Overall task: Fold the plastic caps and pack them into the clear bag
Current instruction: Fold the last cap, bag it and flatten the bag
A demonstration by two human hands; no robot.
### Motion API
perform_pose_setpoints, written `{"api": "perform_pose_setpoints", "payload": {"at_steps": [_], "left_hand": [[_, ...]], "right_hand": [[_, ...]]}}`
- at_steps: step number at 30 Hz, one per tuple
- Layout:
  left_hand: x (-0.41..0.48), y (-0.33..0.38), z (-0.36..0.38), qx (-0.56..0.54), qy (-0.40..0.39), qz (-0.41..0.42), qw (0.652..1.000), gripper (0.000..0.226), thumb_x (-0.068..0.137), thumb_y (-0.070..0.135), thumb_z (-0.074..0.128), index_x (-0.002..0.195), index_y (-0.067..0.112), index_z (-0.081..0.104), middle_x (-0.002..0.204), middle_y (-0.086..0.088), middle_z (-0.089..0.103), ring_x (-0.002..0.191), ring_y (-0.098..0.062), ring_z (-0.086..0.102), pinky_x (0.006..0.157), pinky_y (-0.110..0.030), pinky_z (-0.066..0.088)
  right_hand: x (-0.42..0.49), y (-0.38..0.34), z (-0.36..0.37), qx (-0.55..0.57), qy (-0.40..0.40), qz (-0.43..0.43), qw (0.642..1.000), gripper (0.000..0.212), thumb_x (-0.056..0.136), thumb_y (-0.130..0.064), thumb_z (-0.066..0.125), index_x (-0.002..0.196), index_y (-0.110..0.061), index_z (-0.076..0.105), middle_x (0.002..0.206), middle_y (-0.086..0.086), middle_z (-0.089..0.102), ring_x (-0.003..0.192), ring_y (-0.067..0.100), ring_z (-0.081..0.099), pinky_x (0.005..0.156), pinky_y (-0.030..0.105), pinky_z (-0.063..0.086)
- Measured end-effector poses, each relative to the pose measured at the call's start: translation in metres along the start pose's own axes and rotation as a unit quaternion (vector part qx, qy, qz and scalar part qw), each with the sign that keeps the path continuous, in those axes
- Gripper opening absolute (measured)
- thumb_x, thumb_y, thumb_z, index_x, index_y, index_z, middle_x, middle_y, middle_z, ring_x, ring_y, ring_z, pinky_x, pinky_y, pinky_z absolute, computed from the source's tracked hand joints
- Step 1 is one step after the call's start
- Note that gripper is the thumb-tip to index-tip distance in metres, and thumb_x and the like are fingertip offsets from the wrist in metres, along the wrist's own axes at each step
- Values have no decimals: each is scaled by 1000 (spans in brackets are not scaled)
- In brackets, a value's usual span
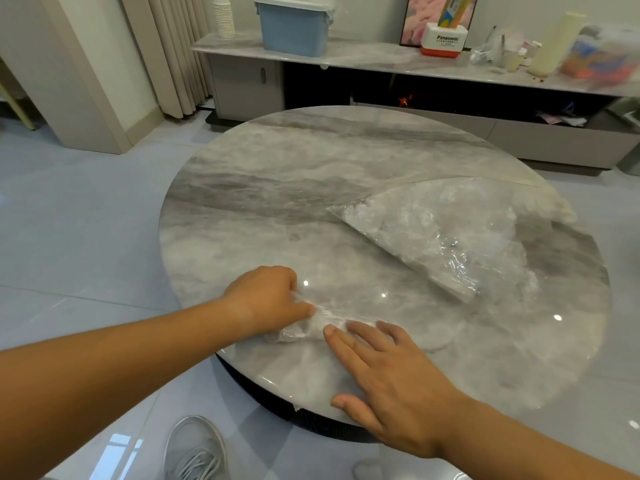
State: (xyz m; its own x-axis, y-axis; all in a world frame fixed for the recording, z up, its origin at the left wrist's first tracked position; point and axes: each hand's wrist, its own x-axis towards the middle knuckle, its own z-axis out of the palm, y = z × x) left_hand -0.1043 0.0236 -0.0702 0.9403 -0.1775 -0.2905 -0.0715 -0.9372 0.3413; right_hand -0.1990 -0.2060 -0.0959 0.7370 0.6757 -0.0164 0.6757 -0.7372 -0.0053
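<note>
A crumpled clear plastic cap [304,329] lies near the front edge of the round marble table [277,188]. My left hand [266,299] has its fingers curled and pinches the cap's left part. My right hand [384,379] lies flat with straight fingers, and its fingertips press the cap's right end against the table. A clear bag [436,233] holding several white plastic caps lies on the table's right side, apart from both hands.
Behind the table stands a low marble-topped cabinet [363,60] with a blue bin [294,29], a stack of paper cups [223,17], a white box [441,41] and assorted clutter. A curtain [173,53] hangs at the left. A grey shoe [194,448] shows on the tiled floor.
</note>
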Motion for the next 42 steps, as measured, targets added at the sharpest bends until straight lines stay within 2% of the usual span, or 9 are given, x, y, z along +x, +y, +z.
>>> {"api": "perform_pose_setpoints", "payload": {"at_steps": [5,11,17,21,24,28,31,36,42], "left_hand": [[1,-9,-4,-17,-18,-14,1000,48,79,57,75,62,20,50,60,5,51,57,-12,47,53,-28,35],[-1,-15,-4,-73,-13,2,997,34,86,46,73,85,13,63,73,3,60,67,-13,55,60,-26,43],[-5,-12,-5,-186,-34,-18,982,41,78,57,77,90,23,59,73,3,62,58,-15,59,53,-29,48],[-10,-11,-6,-253,-76,-53,963,41,79,45,82,91,11,62,65,-4,60,51,-20,57,51,-32,51],[-17,-4,-7,-357,-101,-59,927,35,86,33,78,77,9,54,59,-5,58,49,-19,59,49,-29,51],[-26,13,-7,-517,-145,-42,842,24,91,26,71,82,8,59,76,-13,65,70,-22,70,66,-33,61],[-27,20,-2,-558,-157,-42,814,23,99,22,60,101,-1,67,97,-15,73,86,-28,73,80,-39,62],[-27,27,3,-536,-199,-41,819,24,101,10,51,119,9,68,116,-7,74,100,-31,73,91,-47,57],[-24,36,-2,-512,-236,-27,825,27,100,17,57,127,16,63,118,-2,74,103,-29,73,96,-45,55]], "right_hand": [[-4,1,8,2,-13,14,1000,72,105,-63,19,154,-15,40,159,0,42,146,24,41,116,48,30],[-1,3,0,80,-15,42,996,68,104,-64,14,147,-25,51,159,-5,41,149,20,34,119,45,11],[13,-9,-15,121,30,47,991,54,104,-59,26,140,-27,51,158,-4,36,138,18,33,114,38,21],[17,-11,-9,115,-21,28,993,60,103,-61,21,146,-26,43,158,-8,32,134,15,30,111,28,16],[16,-9,-6,111,-15,23,993,62,103,-63,16,143,-26,46,157,-9,33,132,13,32,108,25,14],[11,-5,-7,153,-13,9,988,55,103,-61,24,140,-29,49,138,-7,37,122,10,35,104,20,18],[1,1,-7,185,10,-17,983,48,104,-54,34,136,-24,55,124,-9,47,116,11,44,109,27,30],[-23,11,-7,198,127,18,972,40,105,-46,39,127,-22,62,141,-3,51,132,15,46,110,38,36],[-23,8,-4,123,61,29,990,49,105,-53,30,139,-27,54,148,-7,48,138,17,40,113,35,28]]}}
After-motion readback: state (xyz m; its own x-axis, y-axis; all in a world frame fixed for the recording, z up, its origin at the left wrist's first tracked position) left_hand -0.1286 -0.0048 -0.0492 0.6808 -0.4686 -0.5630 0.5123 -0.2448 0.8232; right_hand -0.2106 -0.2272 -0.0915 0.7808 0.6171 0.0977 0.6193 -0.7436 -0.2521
